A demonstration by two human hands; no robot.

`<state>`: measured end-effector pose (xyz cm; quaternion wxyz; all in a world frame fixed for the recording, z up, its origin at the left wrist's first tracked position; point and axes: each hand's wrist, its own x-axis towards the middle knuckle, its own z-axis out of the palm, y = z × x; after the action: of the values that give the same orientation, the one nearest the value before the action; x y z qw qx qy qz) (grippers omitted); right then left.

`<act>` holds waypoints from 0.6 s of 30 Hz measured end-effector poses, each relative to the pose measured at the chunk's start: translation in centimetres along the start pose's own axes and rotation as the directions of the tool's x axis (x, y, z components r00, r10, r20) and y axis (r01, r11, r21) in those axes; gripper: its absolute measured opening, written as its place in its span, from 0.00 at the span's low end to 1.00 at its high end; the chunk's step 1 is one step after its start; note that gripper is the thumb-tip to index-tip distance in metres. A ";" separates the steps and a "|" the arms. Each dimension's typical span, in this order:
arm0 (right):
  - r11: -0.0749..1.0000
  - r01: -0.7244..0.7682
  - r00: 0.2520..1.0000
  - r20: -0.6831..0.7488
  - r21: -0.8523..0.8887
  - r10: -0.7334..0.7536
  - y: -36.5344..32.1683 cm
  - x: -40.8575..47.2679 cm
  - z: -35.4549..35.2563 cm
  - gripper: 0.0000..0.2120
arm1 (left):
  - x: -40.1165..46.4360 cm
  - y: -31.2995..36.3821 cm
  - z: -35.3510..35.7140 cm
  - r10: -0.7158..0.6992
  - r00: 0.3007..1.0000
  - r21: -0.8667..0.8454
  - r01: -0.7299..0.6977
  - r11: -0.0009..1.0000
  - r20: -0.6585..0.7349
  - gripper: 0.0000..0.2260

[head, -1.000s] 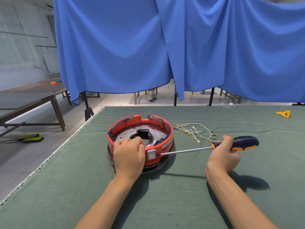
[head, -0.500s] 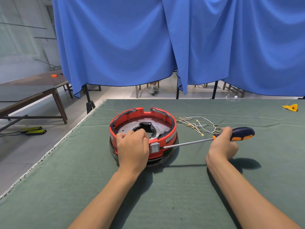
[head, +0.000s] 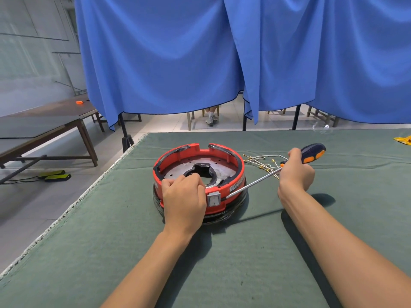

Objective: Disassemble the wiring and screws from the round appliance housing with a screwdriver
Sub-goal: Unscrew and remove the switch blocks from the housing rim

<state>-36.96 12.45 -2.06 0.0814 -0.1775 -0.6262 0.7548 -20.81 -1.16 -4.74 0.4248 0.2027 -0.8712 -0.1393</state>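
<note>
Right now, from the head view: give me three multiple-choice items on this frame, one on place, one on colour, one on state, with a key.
1. Where do the loose wires lie?
A. inside the housing
B. on the cloth right of the housing
C. under the left hand

2. What colour is the housing wall?
A. red
B. yellow
C. white

3. What does the right hand do?
A. rests flat
B. grips the screwdriver
C. pinches a wire

Key: B, the wires sit outside the rim on the cloth; A, the wall is red; B, its fingers curl round the handle.
</note>
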 end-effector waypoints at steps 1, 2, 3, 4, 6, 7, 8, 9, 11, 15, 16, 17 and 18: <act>1.000 0.009 1.000 0.020 -0.010 -0.009 -0.3 -0.1 0.1 0.13 | 0.1 0.0 0.0 0.003 1.000 -0.002 -0.003 1.000 -0.004 0.11; 1.000 0.021 0.999 0.036 -0.013 -0.020 -0.6 -0.1 0.1 0.13 | 0.2 -0.1 0.0 0.005 1.000 -0.002 -0.005 1.000 -0.004 0.11; 0.999 0.032 0.999 0.043 -0.003 -0.032 -0.8 -0.3 0.0 0.13 | 0.3 -0.2 0.0 0.007 1.000 0.001 -0.007 1.000 -0.001 0.11; 0.999 0.045 0.998 0.038 0.019 -0.045 -0.9 -0.4 -0.3 0.13 | 0.5 -0.3 0.1 0.009 1.000 0.004 -0.009 1.000 0.002 0.11; 0.994 0.069 0.998 0.003 0.085 -0.069 -0.9 -0.9 -1.1 0.14 | 0.7 -0.6 0.3 0.010 1.000 0.008 -0.010 1.000 0.005 0.12; 0.989 0.083 0.996 -0.022 0.123 -0.081 -0.8 -1.1 -1.5 0.15 | 0.8 -0.7 0.4 0.009 1.000 0.012 -0.009 1.000 0.000 0.13; 0.983 0.096 0.995 -0.044 0.154 -0.091 -0.7 -1.4 -2.0 0.15 | 0.8 -0.7 0.5 0.009 1.000 0.016 -0.009 1.000 -0.009 0.13; 0.979 0.104 0.994 -0.062 0.173 -0.095 -0.5 -1.7 -2.5 0.16 | 0.8 -0.7 0.6 0.011 1.000 0.021 -0.010 1.000 -0.019 0.13; 0.975 0.105 0.992 -0.086 0.197 -0.089 -0.1 -2.3 -3.5 0.17 | 0.7 -0.7 0.7 0.019 0.999 0.034 -0.017 0.999 -0.042 0.14; 0.970 0.078 0.992 -0.114 0.229 -0.053 0.8 -3.0 -4.7 0.17 | 0.6 -0.5 0.8 0.038 0.995 0.060 -0.033 0.998 -0.088 0.17; 0.970 0.072 0.991 -0.124 0.231 -0.044 1.0 -3.1 -4.8 0.16 | 0.5 -0.5 0.8 0.037 0.995 0.059 -0.031 0.998 -0.093 0.18; 0.971 0.063 0.991 -0.133 0.231 -0.033 1.1 -3.2 -4.9 0.16 | 0.5 -0.4 0.8 0.035 0.995 0.058 -0.030 0.998 -0.093 0.18; 0.972 0.051 0.990 -0.140 0.229 -0.019 1.2 -3.2 -5.0 0.16 | 0.5 -0.4 0.8 0.034 0.995 0.060 -0.029 0.998 -0.092 0.18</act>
<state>-32.01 15.63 -3.46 0.1578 -0.2071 -0.5297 0.8073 -21.65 -1.69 -5.03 0.4609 0.2075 -0.8573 -0.0975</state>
